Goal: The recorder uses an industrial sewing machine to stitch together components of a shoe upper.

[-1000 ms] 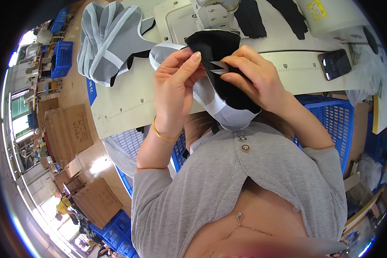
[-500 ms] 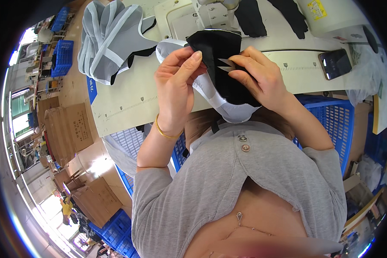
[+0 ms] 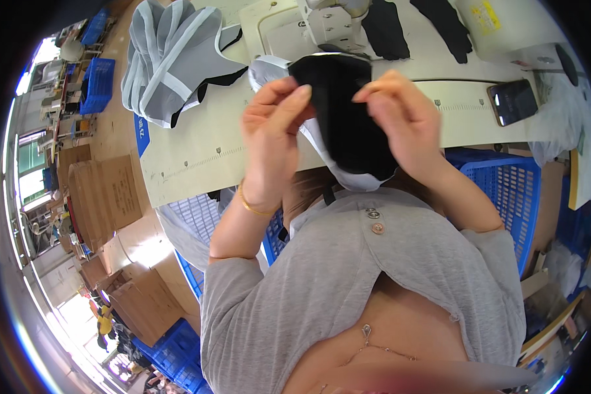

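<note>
In front of me at the table's near edge hangs a black fabric piece [image 3: 351, 125] with a light grey part [image 3: 320, 146] along its left and lower side. My left hand [image 3: 272, 134] pinches its upper left edge between thumb and fingertips. Over its right side is my right hand [image 3: 407, 121], fingers curled and thumb against the index finger, somewhat blurred by motion. Whatever lies inside that hand is hidden; no blades show now.
A sewing machine [image 3: 335, 29] stands just beyond the fabric. Grey pieces with pale bands [image 3: 171, 69] are stacked at the table's left. Black cut pieces [image 3: 385, 33] and a phone [image 3: 512, 103] lie to the right. A blue crate [image 3: 499, 187] stands below the table edge.
My right hand has drawn up and closed; the pointed blades of the snips seen in it before no longer show. The black fabric has shifted slightly, its left edge still pinched.
</note>
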The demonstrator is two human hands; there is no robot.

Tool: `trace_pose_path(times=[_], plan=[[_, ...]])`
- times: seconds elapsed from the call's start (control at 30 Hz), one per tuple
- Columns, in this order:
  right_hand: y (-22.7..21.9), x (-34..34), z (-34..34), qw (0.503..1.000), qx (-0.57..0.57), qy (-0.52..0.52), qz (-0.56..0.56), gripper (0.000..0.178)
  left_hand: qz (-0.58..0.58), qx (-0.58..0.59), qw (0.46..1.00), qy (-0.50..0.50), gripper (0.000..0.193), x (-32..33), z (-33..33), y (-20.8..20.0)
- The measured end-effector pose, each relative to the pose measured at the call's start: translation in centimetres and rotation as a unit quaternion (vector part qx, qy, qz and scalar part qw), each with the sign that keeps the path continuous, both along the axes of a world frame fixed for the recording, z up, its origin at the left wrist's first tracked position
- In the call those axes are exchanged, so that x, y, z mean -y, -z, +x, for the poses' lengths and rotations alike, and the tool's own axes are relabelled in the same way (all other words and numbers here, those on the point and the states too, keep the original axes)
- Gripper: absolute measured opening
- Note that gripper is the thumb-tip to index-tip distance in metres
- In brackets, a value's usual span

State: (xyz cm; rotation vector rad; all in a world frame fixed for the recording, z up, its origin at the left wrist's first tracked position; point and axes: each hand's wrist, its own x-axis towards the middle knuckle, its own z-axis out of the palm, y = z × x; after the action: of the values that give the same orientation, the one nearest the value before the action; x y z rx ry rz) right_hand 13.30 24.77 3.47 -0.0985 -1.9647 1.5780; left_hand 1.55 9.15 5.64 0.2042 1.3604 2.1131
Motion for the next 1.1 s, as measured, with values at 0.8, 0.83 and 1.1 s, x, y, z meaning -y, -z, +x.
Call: trace_pose_path(times=[0.8,0.83,1.1], plan=[[-11.2,5.0,4.1,0.662,-0.202,-0.57,-0.443,0.028,-0.564,-0.484,0.668,-0.035,0.017,17.1,-8.4,-1.9],[-11.7,6.9,6.6,0.681,-0.219,-0.45,-0.534,0.029,-0.521,-0.576,0.629,-0.035,0.017,13.9,-9.9,-1.6],[-10.7,2.5,3.5,0.778,-0.326,-0.463,-0.273,0.036,-0.455,-0.774,0.426,0.112,0.024,4.4,-19.0,2.0]])
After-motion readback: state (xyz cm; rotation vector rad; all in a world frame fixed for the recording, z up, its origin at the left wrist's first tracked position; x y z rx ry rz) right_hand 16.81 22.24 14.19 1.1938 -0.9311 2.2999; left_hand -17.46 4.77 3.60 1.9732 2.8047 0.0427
